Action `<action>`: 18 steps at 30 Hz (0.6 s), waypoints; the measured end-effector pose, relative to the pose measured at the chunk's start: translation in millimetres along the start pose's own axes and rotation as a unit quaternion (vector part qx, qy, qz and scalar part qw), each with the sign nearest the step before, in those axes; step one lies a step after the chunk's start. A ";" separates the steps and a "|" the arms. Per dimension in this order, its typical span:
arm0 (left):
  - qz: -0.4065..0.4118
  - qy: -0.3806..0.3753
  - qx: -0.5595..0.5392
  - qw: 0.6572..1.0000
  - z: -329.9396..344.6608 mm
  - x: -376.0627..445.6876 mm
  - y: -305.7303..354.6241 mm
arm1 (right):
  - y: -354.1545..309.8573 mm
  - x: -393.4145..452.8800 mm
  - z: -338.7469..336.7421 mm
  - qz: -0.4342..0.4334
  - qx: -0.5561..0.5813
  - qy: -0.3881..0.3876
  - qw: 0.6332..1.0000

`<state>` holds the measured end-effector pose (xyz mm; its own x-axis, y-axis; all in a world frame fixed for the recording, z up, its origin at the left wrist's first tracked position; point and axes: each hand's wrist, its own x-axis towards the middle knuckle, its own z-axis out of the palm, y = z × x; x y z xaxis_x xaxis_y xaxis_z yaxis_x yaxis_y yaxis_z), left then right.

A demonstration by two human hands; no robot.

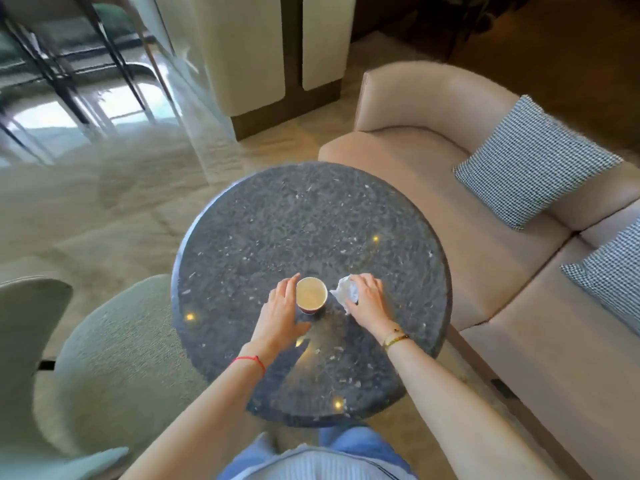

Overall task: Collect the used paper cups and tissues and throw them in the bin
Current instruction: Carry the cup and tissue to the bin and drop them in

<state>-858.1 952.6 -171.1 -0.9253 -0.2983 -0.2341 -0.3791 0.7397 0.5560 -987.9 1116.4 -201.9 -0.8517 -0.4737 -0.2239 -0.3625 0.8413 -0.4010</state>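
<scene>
A paper cup (311, 295) with a red outside and pale inside stands upright on the round dark stone table (294, 223), near its front. My left hand (281, 310) sits just left of the cup, fingers straight and spread, close to its side. Whether it touches the cup I cannot tell. To the right of the cup lies a crumpled white tissue (346, 293). My right hand (367, 299) is over the tissue with its fingers curled onto it. No bin is in view.
A beige sofa (450, 188) with two checked cushions (533, 161) curves around the table's right side. A pale green chair (114, 341) stands at the left. A cabinet and glass panel lie beyond, on a light carpet.
</scene>
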 end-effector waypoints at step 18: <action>-0.133 0.170 -0.080 0.973 39.9 17.8 12.2 | 17.5 57.7 27.3 -0.128 0.017 -0.081 0.988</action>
<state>-878.8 980.4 -200.3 -0.7332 -0.6685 -0.1248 -0.5764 0.5136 0.6356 -1033.0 1096.6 -246.1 -0.6601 -0.7085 -0.2496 -0.5436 0.6799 -0.4922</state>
